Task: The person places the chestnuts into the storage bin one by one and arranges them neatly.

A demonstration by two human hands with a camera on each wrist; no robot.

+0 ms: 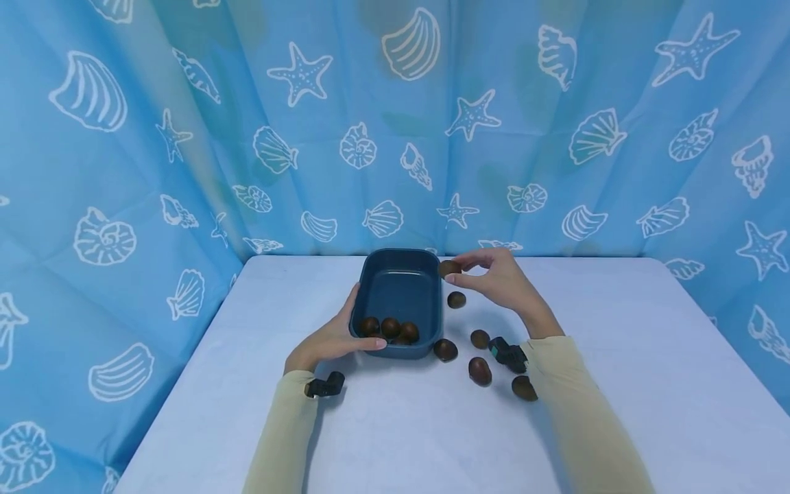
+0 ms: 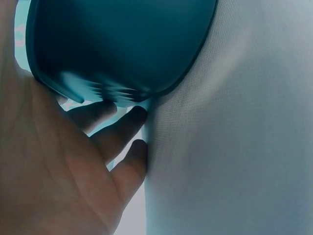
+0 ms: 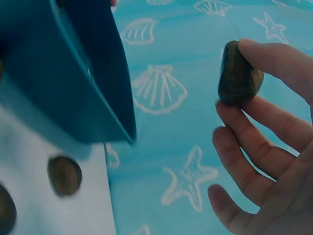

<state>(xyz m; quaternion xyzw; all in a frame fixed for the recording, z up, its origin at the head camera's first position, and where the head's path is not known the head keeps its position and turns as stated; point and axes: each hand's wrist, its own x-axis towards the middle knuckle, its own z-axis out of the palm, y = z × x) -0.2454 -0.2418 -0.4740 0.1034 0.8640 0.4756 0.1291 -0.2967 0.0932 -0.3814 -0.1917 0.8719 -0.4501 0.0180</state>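
A dark blue rectangular plastic box (image 1: 400, 291) stands near the table's far edge, with several brown chestnuts (image 1: 391, 328) gathered at its near end. My left hand (image 1: 330, 339) grips the box's near left corner, thumb along the front wall and fingers at the left side. In the left wrist view, the fingers (image 2: 120, 132) lie against the box's outer wall. Just by the box's right rim, my right hand (image 1: 496, 278) pinches one chestnut (image 3: 239, 76) between thumb and fingertips. The right wrist view shows that chestnut held in the air, apart from the box.
Several loose chestnuts (image 1: 479, 371) lie on the white-covered table (image 1: 407, 425) right of the box, some close to my right forearm. One chestnut (image 1: 445, 350) sits beside the box's near right corner. A blue shell-print curtain (image 1: 382, 171) hangs behind the table.
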